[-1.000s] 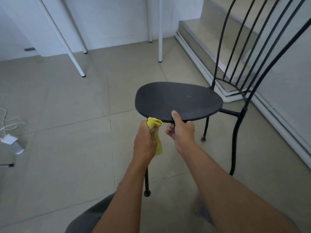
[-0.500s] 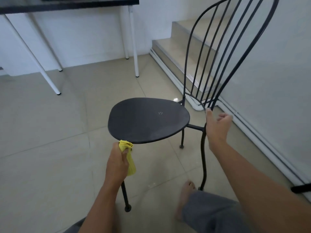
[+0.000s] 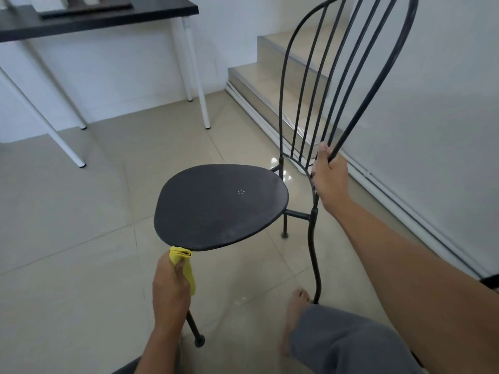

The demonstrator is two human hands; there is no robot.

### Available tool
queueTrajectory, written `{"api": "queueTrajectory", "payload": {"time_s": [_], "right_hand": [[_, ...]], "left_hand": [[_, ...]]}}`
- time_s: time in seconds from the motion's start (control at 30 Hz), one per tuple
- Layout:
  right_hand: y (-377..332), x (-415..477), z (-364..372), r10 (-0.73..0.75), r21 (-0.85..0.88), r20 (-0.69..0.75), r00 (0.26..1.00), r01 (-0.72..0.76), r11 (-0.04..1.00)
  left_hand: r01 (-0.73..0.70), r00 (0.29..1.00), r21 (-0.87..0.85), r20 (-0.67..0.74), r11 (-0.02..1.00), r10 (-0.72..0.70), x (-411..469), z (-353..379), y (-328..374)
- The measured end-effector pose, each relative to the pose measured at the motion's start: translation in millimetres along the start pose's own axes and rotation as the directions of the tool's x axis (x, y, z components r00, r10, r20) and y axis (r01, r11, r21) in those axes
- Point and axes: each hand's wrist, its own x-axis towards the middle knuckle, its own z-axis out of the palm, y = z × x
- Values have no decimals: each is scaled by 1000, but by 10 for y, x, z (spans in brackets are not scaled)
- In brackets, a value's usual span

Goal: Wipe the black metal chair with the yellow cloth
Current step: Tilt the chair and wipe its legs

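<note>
Right hand now grips upright chair backrest; left hand pinches yellow cloth hanging lengthwise, seemingly touching seat.

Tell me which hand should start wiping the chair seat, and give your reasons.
Left. The left hand grips the yellow cloth at the near edge of the seat, so a short move likely starts the wipe. The right hand grips the backrest frame, holding no cloth.

We saw the left hand gripping a folded yellow cloth at the black metal chair seat's front edge; right hand gripped its backrest rod.
</note>
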Motion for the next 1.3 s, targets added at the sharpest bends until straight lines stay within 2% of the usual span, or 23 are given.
{"api": "queueTrajectory", "payload": {"time_s": [0.13, 0.27, 0.33, 0.43, 0.53, 0.63, 0.7, 0.83, 0.93, 1.1, 1.3], "right_hand": [[25, 67, 12, -9, -5, 21, 1000, 9, 1000], [6, 105, 41, -8, 0, 32, 999, 8, 1000], [10, 138, 49, -17, -13, 24, 1000, 17, 1000], [3, 200, 69, -31, -38, 16, 999, 32, 999], [-7, 257, 75, -39, -24, 31, 999, 40, 999], [21, 307, 76, -70, -25, 46, 996, 72, 997], [39, 339, 79, -85, -12, 62, 994, 86, 996], [143, 415, 105, -89, 33, 104, 991, 86, 996], [275, 445, 151, -54, 4, 119, 991, 54, 999], [346, 490, 175, -34, 17, 164, 986, 32, 999], [374, 529, 180, -19, 32, 178, 984, 14, 999]], "left_hand": [[52, 985, -47, -161, 998, -59, -136, -104, 186], [23, 951, -246, -294, 969, -97, -384, -143, 494], [-4, 950, -320, -297, 947, -96, -550, -46, 661], [42, 978, -426, -168, 904, -125, -736, 230, 870], [142, 990, -495, 59, 857, -130, -823, 587, 1002], [199, 959, -492, 275, 848, -65, -836, 957, 1073], [193, 937, -491, 350, 850, -10, -808, 1192, 1130], [225, 903, -477, 429, 850, 2, -689, 1625, 1270], [221, 892, -471, 451, 854, 18, -597, 1872, 1398], [162, 861, -412, 504, 897, 76, -470, 2215, 1533], [88, 865, -376, 488, 922, 117, -311, 2511, 1708]]}}
